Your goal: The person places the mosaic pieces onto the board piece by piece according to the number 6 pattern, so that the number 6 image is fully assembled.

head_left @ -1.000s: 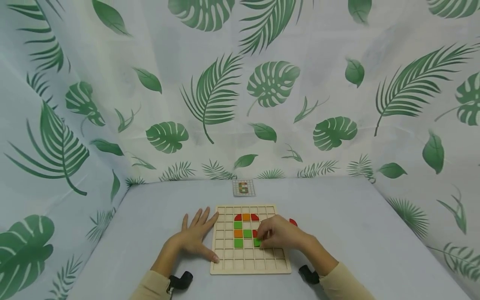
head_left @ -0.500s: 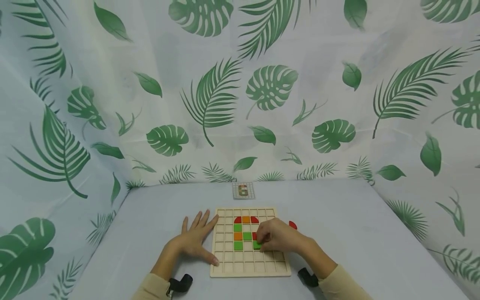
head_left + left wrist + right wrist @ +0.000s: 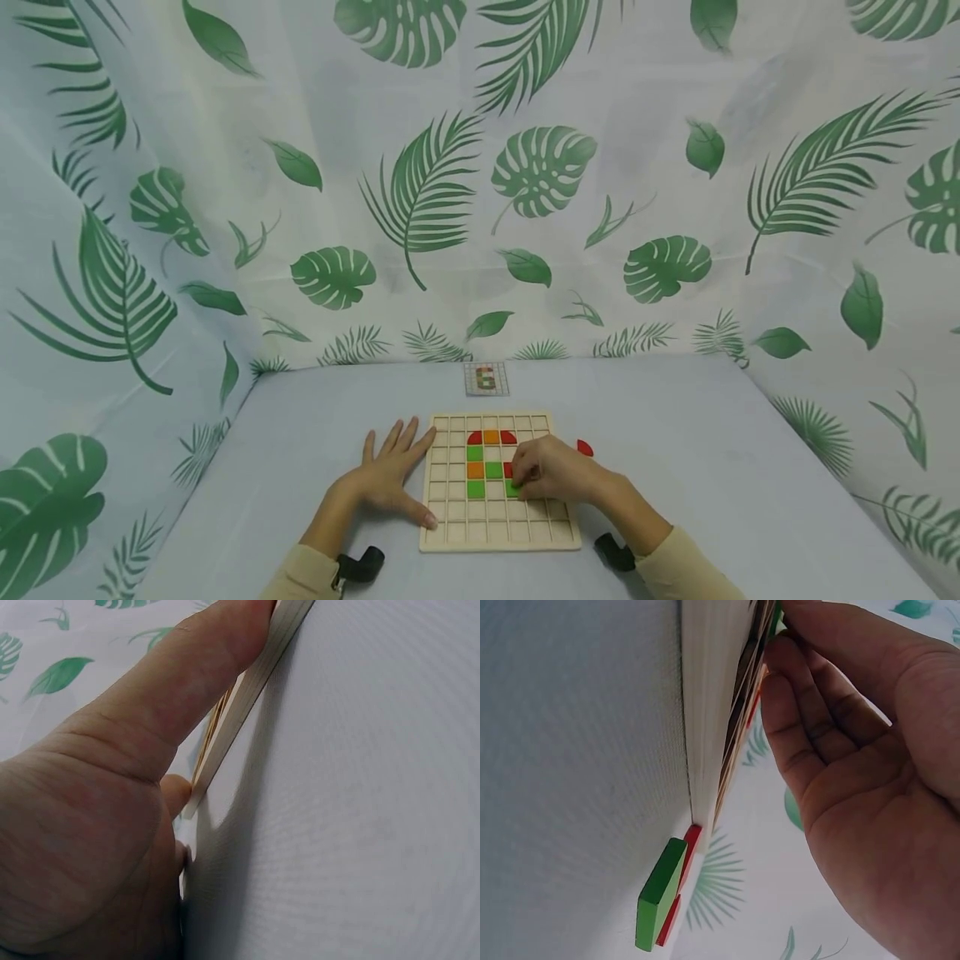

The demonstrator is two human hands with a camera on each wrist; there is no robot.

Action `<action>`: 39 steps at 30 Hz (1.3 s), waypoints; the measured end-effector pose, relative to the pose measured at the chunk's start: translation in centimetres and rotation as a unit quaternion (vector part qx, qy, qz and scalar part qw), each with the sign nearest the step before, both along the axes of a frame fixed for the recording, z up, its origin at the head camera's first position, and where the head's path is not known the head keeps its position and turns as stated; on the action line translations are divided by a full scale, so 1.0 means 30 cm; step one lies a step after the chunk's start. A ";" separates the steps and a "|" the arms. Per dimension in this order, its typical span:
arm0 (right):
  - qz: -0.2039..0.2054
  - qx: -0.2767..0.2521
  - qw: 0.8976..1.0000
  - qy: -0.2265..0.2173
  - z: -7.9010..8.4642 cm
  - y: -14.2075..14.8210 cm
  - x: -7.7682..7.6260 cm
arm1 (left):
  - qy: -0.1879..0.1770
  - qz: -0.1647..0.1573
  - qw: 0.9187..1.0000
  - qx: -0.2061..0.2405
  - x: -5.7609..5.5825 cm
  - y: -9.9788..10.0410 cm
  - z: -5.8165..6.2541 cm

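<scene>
A wooden grid board [image 3: 501,533] lies on the table with red, orange and green tiles set in its cells. My left hand [image 3: 386,482] is spread at the board's left side, its thumb on the front left corner and a fingertip at the upper left edge. In the left wrist view, the thumb [image 3: 172,682] lies along the board's side [image 3: 247,697]. With thumb and fingers, my right hand [image 3: 558,471] pinches a green square tile [image 3: 512,490] at a cell right of the middle. Part of a red tile [image 3: 507,470] shows just above it, partly covered by the fingers.
Behind the board lies a small pattern card [image 3: 486,379] with a coloured figure on a grid. A red rounded tile [image 3: 585,448] is on the table to the right. The right wrist view shows a green tile [image 3: 660,892] beside red pieces [image 3: 691,847] near the board.
The head view tilts slightly. The right fingers stay on the green tile at the same cell, with only slight movement. The left hand keeps its place at the board's edge.
</scene>
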State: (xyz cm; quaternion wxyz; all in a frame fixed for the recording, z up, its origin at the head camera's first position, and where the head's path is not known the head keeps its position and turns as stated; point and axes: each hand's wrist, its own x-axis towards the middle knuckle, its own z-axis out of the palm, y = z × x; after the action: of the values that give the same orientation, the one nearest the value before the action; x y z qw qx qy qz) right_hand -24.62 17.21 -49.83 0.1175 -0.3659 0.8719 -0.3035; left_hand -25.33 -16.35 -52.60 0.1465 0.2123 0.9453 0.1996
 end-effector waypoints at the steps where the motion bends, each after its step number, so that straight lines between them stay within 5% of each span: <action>1: 0.001 -0.001 1.000 0.000 0.000 0.001 0.001 | 0.001 0.000 1.000 -0.001 0.000 -0.001 -0.003; 15: -0.052 -0.050 0.993 0.095 0.050 0.105 -0.030 | 0.000 0.000 1.000 -0.001 0.005 0.002 -0.001; 31: -0.098 -0.058 0.989 0.096 0.091 0.184 -0.042 | -0.004 0.007 1.000 -0.004 0.009 0.006 0.003; 39: -0.118 -0.043 0.991 0.042 0.092 0.236 -0.043 | -0.002 0.008 1.000 0.000 0.008 0.006 0.001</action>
State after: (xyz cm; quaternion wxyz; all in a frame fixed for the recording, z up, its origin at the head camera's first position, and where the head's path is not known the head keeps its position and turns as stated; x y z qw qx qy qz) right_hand -25.90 24.30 -47.07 0.0279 -0.2779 0.8992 -0.3369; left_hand -25.11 -16.17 -52.58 0.1470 0.2045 0.9467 0.2008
